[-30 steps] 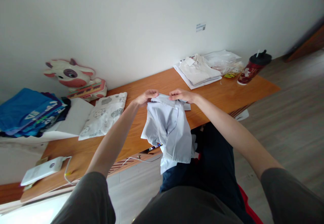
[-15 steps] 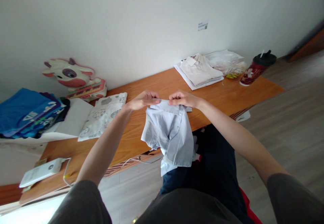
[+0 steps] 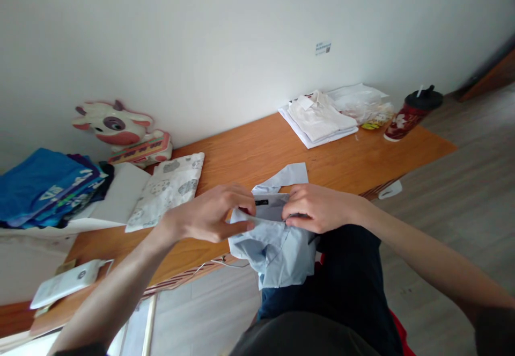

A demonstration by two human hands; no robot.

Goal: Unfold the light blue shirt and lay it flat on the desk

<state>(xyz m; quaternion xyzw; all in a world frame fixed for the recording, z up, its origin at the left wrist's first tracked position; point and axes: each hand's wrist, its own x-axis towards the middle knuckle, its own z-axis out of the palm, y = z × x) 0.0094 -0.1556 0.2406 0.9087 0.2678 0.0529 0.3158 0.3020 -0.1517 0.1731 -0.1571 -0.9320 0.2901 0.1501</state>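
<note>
A pale blue button shirt (image 3: 277,256) hangs over the front edge of the wooden table, its collar opening facing up with a dark label inside. One strip of it, perhaps a sleeve, lies on the tabletop behind. My left hand (image 3: 219,213) is at the left side of the collar, fingers curled inside the edge and thumb outside. At the right side of the collar, my right hand (image 3: 309,208) pinches the cloth with bent fingers. The shirt's lower part is in front of my dark trousers.
A folded white shirt (image 3: 322,117) and a plastic bag (image 3: 360,103) lie at the back right, beside a red tumbler (image 3: 410,114). To the left are a patterned cloth (image 3: 171,189), a cow toy (image 3: 120,130), folded blue clothes (image 3: 44,189) and a white device (image 3: 66,283).
Both hands have come down and nearer to me with the shirt. The folded-over collar now stands open, showing its label, and a strip of cloth lies behind it on the table.
</note>
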